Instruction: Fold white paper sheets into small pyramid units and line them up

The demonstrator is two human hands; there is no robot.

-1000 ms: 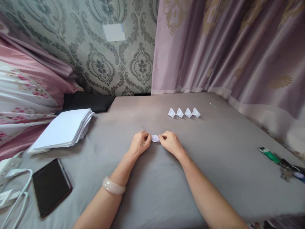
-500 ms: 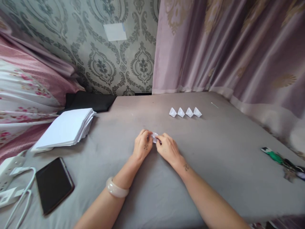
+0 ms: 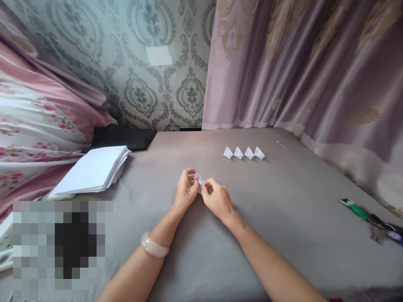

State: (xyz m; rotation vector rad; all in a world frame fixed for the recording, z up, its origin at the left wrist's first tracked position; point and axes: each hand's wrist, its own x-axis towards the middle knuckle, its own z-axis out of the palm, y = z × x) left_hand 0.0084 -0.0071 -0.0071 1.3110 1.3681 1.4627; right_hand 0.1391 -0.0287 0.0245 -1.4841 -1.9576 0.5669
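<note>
Between my two hands is a small piece of folded white paper (image 3: 199, 181), tilted with a pointed tip upward. My left hand (image 3: 186, 188) pinches its left side between thumb and fingers. On the other side my right hand (image 3: 217, 197) grips the paper's right edge with thumb and forefinger. Beyond my hands, to the right, several white folded paper pieces (image 3: 238, 153) stand in a short row, each with a peaked top. My fingers cover part of the held paper, so its full shape is hidden.
A stack of white paper (image 3: 91, 170) lies at the left, before a folded black cloth (image 3: 122, 138). Keys with a green tag (image 3: 360, 210) lie at the far right. A thin white stick (image 3: 281, 144) rests near the curtain (image 3: 245, 84). The lower left is pixelated.
The folded paper has turned between my fingers and now shows a pointed tip upward. My right hand has shifted slightly left and down. The camera view has tilted a little upward.
</note>
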